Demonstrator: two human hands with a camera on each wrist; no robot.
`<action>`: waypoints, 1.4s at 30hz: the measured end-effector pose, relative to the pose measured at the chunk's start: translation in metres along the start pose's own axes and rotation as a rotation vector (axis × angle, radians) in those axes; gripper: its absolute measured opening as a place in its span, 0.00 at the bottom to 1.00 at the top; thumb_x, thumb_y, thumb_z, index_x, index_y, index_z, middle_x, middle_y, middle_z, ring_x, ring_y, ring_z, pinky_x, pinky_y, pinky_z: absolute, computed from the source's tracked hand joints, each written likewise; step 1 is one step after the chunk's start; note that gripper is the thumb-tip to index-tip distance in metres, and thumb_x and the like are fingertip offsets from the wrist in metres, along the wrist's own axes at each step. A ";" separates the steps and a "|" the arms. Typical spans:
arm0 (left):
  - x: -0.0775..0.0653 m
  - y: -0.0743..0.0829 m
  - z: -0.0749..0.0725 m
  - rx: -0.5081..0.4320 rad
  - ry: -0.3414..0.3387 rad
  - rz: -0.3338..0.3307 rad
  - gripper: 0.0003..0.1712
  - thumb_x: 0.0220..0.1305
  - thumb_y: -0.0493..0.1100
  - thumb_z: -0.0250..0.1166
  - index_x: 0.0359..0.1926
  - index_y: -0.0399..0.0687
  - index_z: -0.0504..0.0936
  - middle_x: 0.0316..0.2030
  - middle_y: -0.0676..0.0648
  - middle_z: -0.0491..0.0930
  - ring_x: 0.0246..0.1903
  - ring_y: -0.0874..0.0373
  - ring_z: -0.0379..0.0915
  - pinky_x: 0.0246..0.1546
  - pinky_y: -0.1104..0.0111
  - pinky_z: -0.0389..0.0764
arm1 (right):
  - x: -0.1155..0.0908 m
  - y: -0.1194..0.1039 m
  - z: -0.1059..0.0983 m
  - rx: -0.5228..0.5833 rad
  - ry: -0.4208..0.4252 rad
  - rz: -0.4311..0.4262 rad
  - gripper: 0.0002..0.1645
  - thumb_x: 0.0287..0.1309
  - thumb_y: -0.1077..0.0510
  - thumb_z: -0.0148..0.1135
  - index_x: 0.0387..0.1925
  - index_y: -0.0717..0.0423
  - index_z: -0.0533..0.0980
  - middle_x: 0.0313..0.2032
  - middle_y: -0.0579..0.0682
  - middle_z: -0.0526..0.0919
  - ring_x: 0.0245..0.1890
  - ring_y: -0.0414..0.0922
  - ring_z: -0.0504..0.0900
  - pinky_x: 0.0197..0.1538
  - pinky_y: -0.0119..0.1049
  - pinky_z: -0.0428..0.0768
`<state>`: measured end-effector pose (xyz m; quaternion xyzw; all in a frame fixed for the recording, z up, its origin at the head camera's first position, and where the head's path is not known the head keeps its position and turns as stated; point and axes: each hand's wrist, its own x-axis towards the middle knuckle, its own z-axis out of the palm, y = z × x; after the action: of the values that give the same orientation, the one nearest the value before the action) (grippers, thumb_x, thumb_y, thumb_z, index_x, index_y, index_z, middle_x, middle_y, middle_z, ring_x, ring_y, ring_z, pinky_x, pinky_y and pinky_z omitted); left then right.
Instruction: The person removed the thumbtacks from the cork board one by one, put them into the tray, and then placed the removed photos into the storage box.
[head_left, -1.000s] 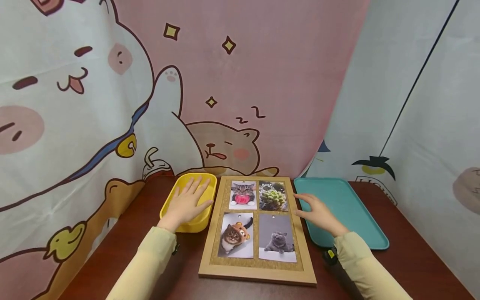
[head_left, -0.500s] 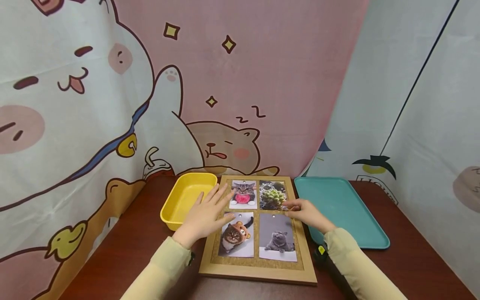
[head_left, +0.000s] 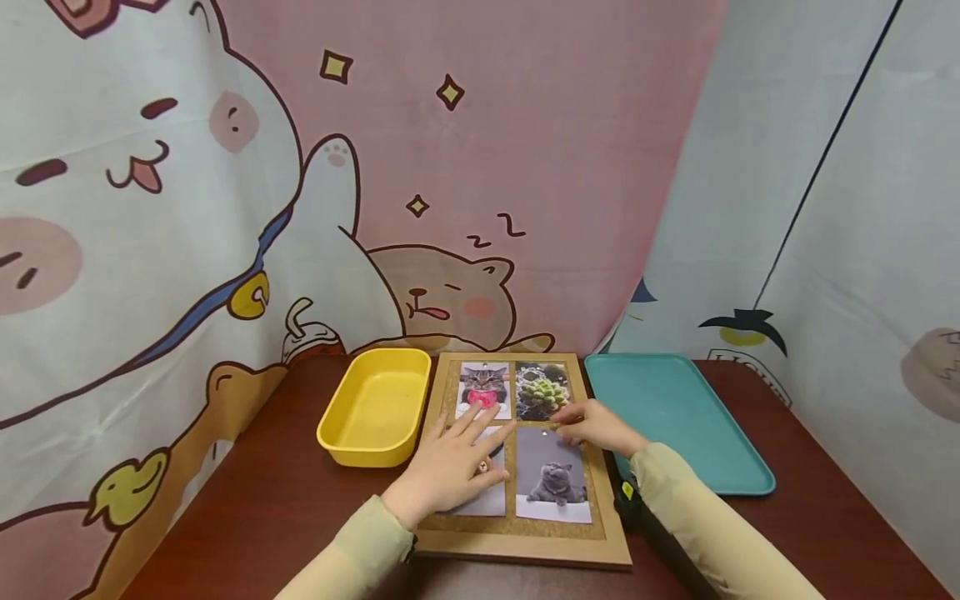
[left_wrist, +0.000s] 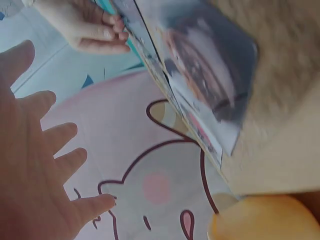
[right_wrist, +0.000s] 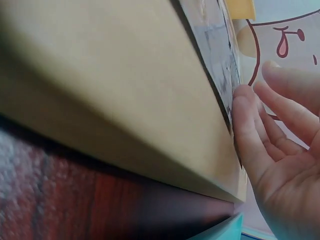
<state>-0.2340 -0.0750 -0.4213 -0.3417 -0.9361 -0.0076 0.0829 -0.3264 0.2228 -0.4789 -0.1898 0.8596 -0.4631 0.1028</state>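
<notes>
A wood-framed cork board (head_left: 525, 546) lies on the table with photos pinned to it in two rows. My left hand (head_left: 450, 462) spreads its fingers over the lower left cat photo (head_left: 491, 502), covering much of it; the left wrist view shows the palm raised off the board. My right hand (head_left: 600, 427) reaches in from the right, fingertips low at the top edge of the grey cat photo (head_left: 555, 479), near its pin (head_left: 545, 432). Its fingertips (right_wrist: 242, 102) meet the board surface in the right wrist view. Above are a tabby photo (head_left: 480, 377) and a succulent photo (head_left: 542, 385).
Left of the board stands a yellow plastic basin (head_left: 371, 457) with nothing in it. A flat teal tray (head_left: 690, 433) lies to the right, partly behind the right forearm. Behind the dark red table (head_left: 262, 500) hangs a cartoon-printed curtain (head_left: 562, 167).
My left hand has moved right from over the yellow basin to over the lower left photo. My right hand has come in left from the board's edge to the grey cat photo's top.
</notes>
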 end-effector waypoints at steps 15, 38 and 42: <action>0.003 0.025 0.010 -0.026 -0.062 0.083 0.37 0.70 0.68 0.46 0.76 0.71 0.49 0.75 0.55 0.45 0.73 0.52 0.44 0.68 0.43 0.46 | 0.006 0.006 -0.002 0.302 -0.096 0.142 0.21 0.63 0.60 0.62 0.54 0.69 0.77 0.30 0.58 0.83 0.26 0.47 0.83 0.33 0.43 0.84; -0.002 0.045 0.028 -0.081 -0.208 0.122 0.37 0.68 0.70 0.46 0.74 0.69 0.56 0.73 0.53 0.56 0.71 0.53 0.51 0.65 0.44 0.56 | 0.016 -0.002 0.007 0.264 -0.086 0.246 0.14 0.60 0.63 0.63 0.47 0.62 0.83 0.17 0.51 0.78 0.12 0.38 0.73 0.21 0.34 0.79; -0.002 0.046 0.031 -0.101 -0.240 0.113 0.37 0.68 0.70 0.45 0.74 0.69 0.57 0.73 0.54 0.56 0.71 0.54 0.51 0.65 0.45 0.57 | 0.016 -0.002 0.007 0.266 -0.091 0.246 0.14 0.60 0.63 0.63 0.48 0.62 0.83 0.17 0.51 0.77 0.12 0.38 0.73 0.21 0.34 0.79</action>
<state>-0.2075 -0.0384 -0.4541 -0.3959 -0.9171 -0.0089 -0.0466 -0.3382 0.2096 -0.4811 -0.0888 0.8020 -0.5475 0.2216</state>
